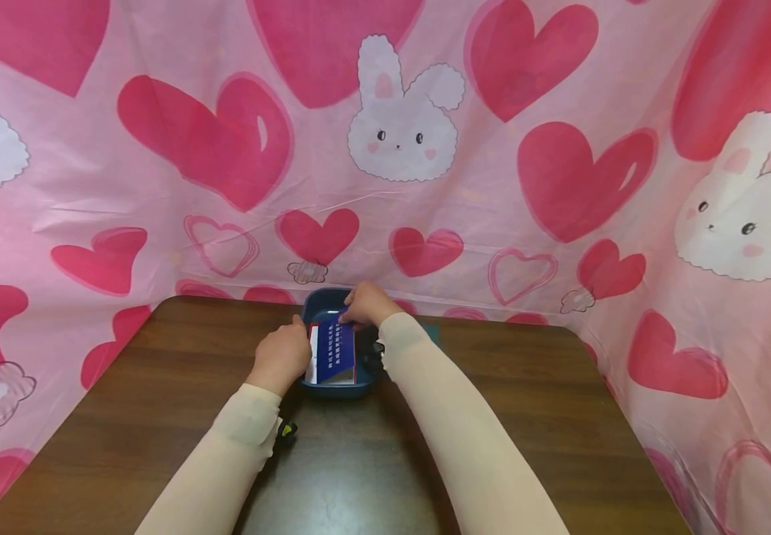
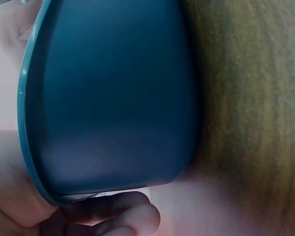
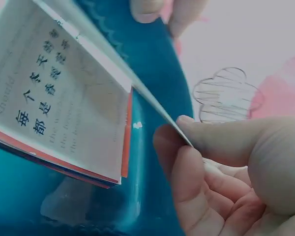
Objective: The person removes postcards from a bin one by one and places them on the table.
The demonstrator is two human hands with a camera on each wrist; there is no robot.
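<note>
A dark blue plastic basin (image 1: pixel 323 295) stands at the far side of the table, with a small booklet (image 3: pixel 54 93) lying in it. The booklet has a blue cover (image 1: pixel 336 348) with white characters, raised at an angle over white pages. My right hand (image 1: pixel 366 303) pinches the edge of the lifted leaf between thumb and fingers, plainly seen in the right wrist view (image 3: pixel 221 182). On the basin's left side, my left hand (image 1: pixel 283 351) grips the rim. In the left wrist view its fingers (image 2: pixel 132 216) curl round the basin's outer wall.
The basin rests on a brown wooden table (image 1: pixel 519 416). Behind it hangs a pink cloth (image 1: pixel 425 208) printed with hearts and rabbits. A flat teal thing (image 1: pixel 433 333) lies right of the basin, partly hidden by the right sleeve (image 1: pixel 452 401).
</note>
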